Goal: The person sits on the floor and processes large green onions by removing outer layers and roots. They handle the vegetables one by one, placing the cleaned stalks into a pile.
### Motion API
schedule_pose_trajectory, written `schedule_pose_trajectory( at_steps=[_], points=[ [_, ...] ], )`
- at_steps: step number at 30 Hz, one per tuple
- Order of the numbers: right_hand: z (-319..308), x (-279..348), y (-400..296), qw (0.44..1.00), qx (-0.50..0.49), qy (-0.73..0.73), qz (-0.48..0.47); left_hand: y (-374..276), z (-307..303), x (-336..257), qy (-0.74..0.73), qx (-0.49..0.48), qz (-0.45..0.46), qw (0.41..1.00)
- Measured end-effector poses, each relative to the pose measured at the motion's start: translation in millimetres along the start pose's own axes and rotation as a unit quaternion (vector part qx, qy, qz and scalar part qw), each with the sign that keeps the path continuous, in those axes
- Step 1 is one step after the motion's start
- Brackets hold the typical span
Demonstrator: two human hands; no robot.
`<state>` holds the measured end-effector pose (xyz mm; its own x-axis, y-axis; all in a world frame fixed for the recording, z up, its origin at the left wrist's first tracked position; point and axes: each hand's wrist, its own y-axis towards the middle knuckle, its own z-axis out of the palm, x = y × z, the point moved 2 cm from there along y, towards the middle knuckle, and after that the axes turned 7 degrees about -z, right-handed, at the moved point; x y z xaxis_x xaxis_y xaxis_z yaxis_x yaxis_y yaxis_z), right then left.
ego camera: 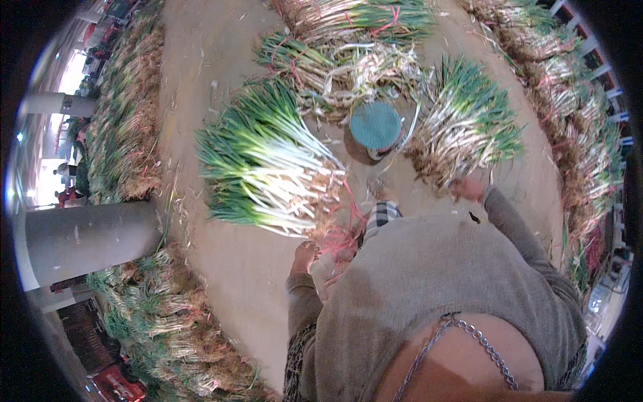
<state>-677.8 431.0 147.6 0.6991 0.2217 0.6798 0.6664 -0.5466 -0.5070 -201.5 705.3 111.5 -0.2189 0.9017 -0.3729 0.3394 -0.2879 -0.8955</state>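
Note:
My left hand (305, 255) is beside the tangle of pink twine (341, 243), just below the root ends of a large pile of cleaned green onions (281, 176); I cannot tell whether its bent fingers hold anything. At the root end of an uncleaned green onion pile (464, 120) is my right hand (468, 189), blurred, its fingertips partly hidden by roots; its grip is unclear. A round stool with a teal top (376, 124) stands between the two piles. Beyond it lies a heap of stripped onion leaves and stalks (369, 73).
Tied green onion bundles (351, 17) lie beyond the heap. Long rows of bundles run along the left (125, 110) and right (557, 90). A thick pillar (95, 241) stands at the left. Onion scraps are scattered on the floor (236, 286).

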Motion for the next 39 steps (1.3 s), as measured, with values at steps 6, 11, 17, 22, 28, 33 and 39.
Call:
schedule_pose_trajectory(
  at_steps=[6,11,17,22,28,33,39],
  points=[
    [-64,-168,-9,0.942,-0.189,0.228,0.16,107,-10,-147,0.328,-0.019,0.245,0.912],
    [-147,-92,16,0.93,-0.228,0.114,0.266,-9,5,-284,-0.09,0.034,0.201,0.975],
    [-179,-13,103,0.981,-0.003,0.031,0.189,30,35,-251,0.273,-0.044,0.313,0.909],
    [-263,35,220,0.994,-0.032,-0.042,0.093,32,62,-277,0.317,0.072,0.131,0.937],
    [-341,2,361,0.998,-0.017,-0.053,0.035,120,142,-349,0.249,-0.033,0.197,0.948],
    [-388,-42,454,0.986,0.124,-0.105,0.044,217,269,-313,0.059,0.205,0.127,0.969],
    [-414,-103,547,0.975,0.118,-0.185,0.022,104,247,-514,0.196,0.311,0.066,0.928]
  ],
)
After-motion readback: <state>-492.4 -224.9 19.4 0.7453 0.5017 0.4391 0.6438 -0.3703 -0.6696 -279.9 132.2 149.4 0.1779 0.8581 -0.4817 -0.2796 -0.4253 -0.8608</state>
